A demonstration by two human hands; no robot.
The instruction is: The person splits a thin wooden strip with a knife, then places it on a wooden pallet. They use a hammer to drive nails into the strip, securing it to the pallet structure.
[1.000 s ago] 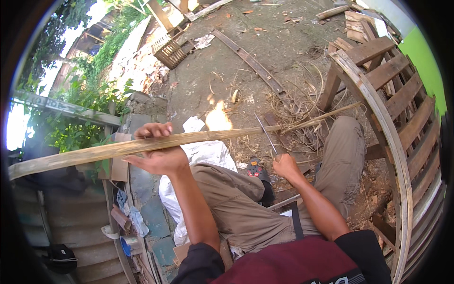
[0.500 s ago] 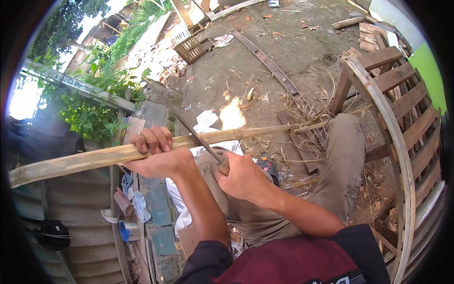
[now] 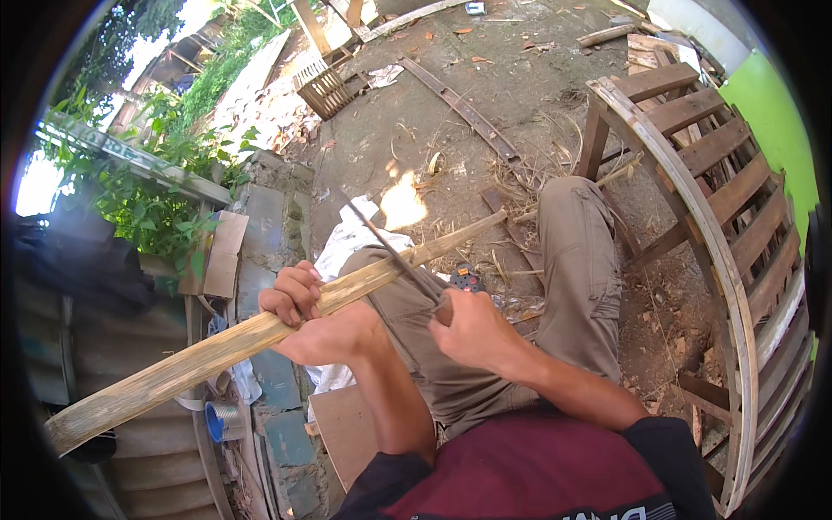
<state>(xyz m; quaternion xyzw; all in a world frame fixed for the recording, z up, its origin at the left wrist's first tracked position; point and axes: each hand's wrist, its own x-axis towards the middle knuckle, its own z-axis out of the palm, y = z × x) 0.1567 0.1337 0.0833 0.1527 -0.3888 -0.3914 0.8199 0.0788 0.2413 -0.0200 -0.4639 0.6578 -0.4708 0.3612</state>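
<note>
My left hand (image 3: 322,319) is wrapped round a long pale strip of bamboo or wood (image 3: 165,386). The strip slants from the lower left up across my thigh to the far right. My right hand (image 3: 482,331) grips the handle of a long knife (image 3: 392,249), mostly hidden by the fingers. Its narrow dark blade crosses the strip to the right of my left hand and points up and away to the left. The blade appears to lie against the strip.
A slatted wooden bench (image 3: 685,165) stands at the right. White cloth (image 3: 342,247) lies beyond my left knee. Low blockwork (image 3: 282,390) runs along the left, with a blue-lined cup (image 3: 224,422) beside it. A metal bar (image 3: 459,108) and fibre shavings lie on the ground ahead.
The strip has tilted, its near left end dropping lower. Both hands have shifted right in the picture, and the knife now crosses the strip nearer its far end. The view has shifted too.
</note>
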